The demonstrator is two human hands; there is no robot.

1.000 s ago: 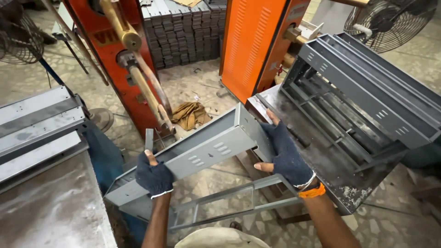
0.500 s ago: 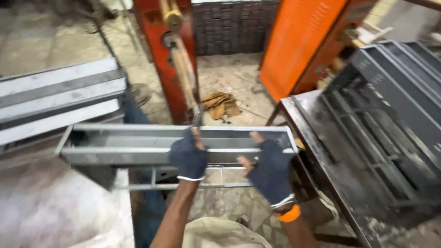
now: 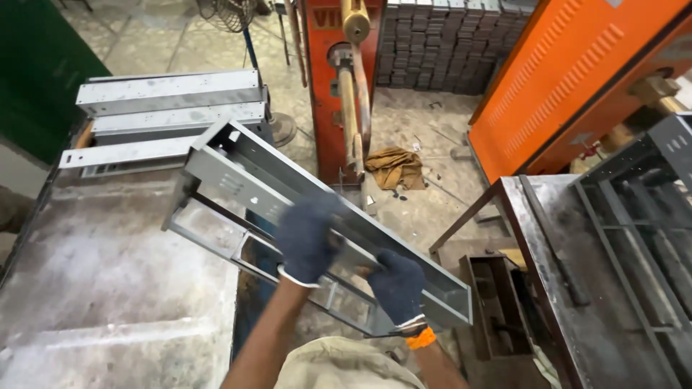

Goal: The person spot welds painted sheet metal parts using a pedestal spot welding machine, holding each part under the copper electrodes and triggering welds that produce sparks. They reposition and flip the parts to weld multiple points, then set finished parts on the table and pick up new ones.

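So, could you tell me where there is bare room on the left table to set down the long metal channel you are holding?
The worn grey top of the left table lies bare, bordered ahead by the stacked grey channels. That far end is crowded. Both gloved hands, left hand and right hand, grip the metal channel, tilted over the table's right edge. The right bench carries dark frames.

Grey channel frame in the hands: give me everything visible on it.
The grey metal frame looks like folded sheet steel: a long open channel with small punched holes, and thinner rails and cross-bars fixed underneath. It is held in the air, tilted, its far end over the worn metal table and its near end lower right. The gloved left hand and right hand both grip it near the middle.
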